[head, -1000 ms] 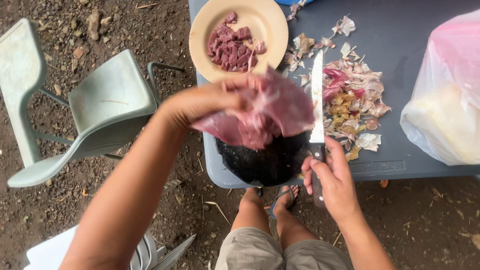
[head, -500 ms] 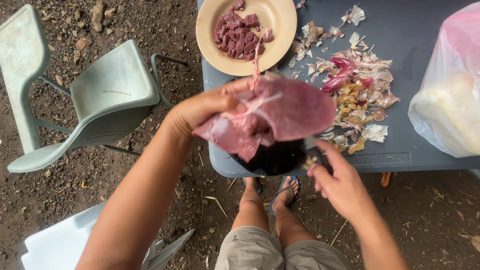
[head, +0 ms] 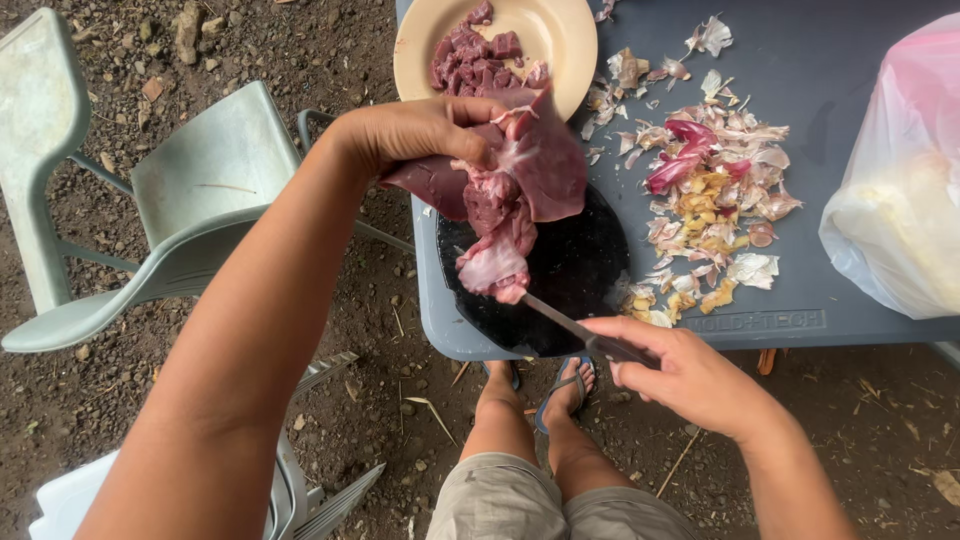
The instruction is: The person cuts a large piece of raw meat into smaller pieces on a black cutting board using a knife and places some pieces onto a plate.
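Observation:
My left hand (head: 415,130) grips a large slab of raw reddish meat (head: 515,190) and holds it up over a round black cutting board (head: 580,280) at the corner of a grey table (head: 830,60). A flap of the meat hangs down toward the board. My right hand (head: 680,375) is closed on the handle of a knife (head: 565,322), whose blade points up-left and touches the lower end of the hanging meat. A tan plate (head: 560,40) with diced red meat (head: 475,60) sits just beyond the slab.
A heap of garlic and onion skins (head: 710,200) lies right of the board. A translucent plastic bag (head: 900,190) sits at the table's right. A pale green chair (head: 190,200) stands on the dirt to the left, a white chair (head: 290,500) lower left. My legs and sandals are below the table.
My left hand lifted the meat farther toward the plate, letting a flap hang. The knife came off the table, swung left, and its blade now meets the meat's lower end.

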